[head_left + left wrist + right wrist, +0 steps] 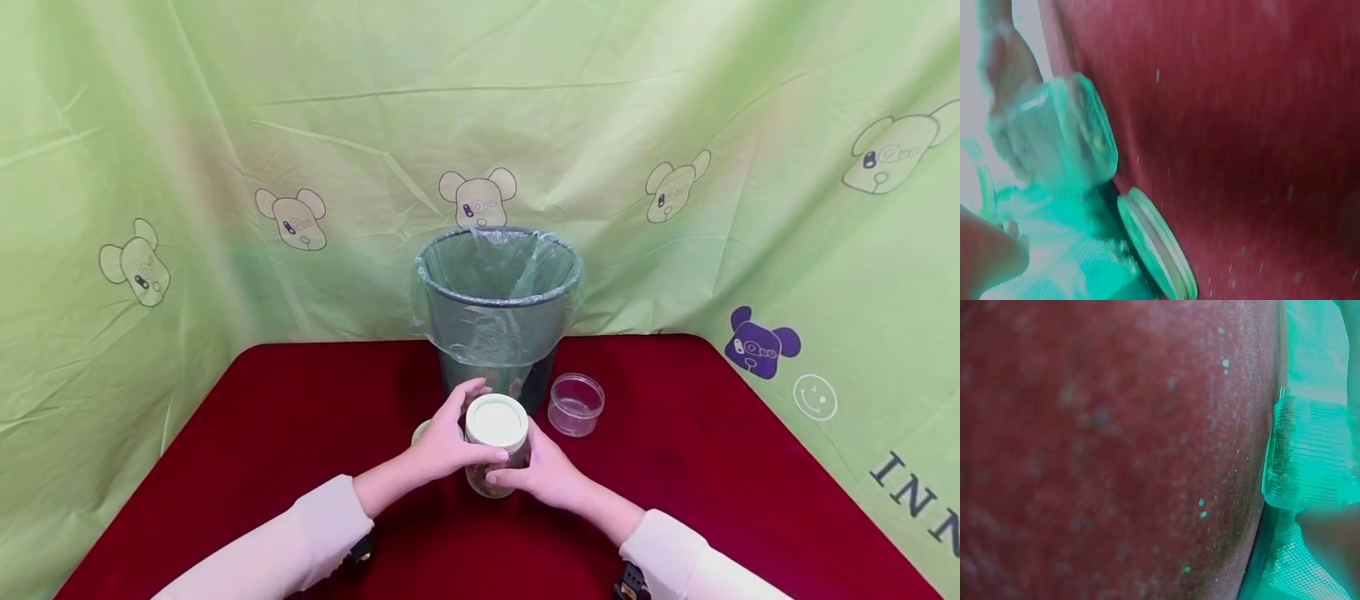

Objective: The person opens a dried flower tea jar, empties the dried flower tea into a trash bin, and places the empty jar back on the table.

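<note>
A clear ribbed jar (487, 483) with a white lid (497, 421) stands between the two hands, near the middle of the table. My left hand (442, 442) grips round the lid from the left, thumb in front and fingers behind. Lower down, my right hand (553, 473) holds the jar's body from the right. Some darker contents lie at the bottom of the jar (1307, 453) in the right wrist view. A second round lid (1159, 247) lies on the table beside the jar, mostly hidden behind the left hand in the head view.
Behind the hands stands a mesh waste bin (487, 333) lined with a clear bag. A clear round tub (576, 407) sits on the red table (315, 417) to the right of the bin. Green printed cloth (360, 125) hangs around the table's back and sides.
</note>
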Motion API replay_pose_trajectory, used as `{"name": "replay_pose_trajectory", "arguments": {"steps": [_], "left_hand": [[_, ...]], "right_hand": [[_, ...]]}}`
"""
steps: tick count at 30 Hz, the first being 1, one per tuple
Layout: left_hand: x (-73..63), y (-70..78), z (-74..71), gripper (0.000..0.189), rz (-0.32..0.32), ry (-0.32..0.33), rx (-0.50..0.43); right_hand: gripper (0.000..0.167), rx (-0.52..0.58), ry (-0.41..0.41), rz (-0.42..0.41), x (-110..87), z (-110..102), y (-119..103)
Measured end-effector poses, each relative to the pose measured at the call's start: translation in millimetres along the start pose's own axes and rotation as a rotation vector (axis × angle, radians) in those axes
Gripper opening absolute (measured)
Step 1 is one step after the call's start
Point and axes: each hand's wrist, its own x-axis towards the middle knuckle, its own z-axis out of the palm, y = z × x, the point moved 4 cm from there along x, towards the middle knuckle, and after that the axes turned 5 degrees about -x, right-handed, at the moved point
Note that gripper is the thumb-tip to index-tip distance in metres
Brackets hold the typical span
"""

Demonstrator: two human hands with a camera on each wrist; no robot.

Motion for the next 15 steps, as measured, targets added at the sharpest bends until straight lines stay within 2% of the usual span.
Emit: {"name": "replay_pose_trajectory", "arguments": {"steps": [4,7,12,15], "left_hand": [[6.1,-1.0,-5.7,0.095,-0.017,-0.105,0.043],[7.5,-3.1,-6.7,0.093,-0.051,-0.148,0.074],[6.1,-4.2,-5.7,0.088,-0.078,-0.150,0.125],[5.3,-4.1,-4.0,0.084,-0.077,-0.133,0.121]], "right_hand": [[0.089,0.001,0.003,0.003,-0.1,-0.5,-1.0],[0.087,0.004,0.000,-0.006,0.2,0.1,-0.3],[0.085,-0.011,0.007,-0.031,0.7,0.5,1.5],[0.084,-0.016,0.016,-0.036,0.4,-0.1,1.9]]}}
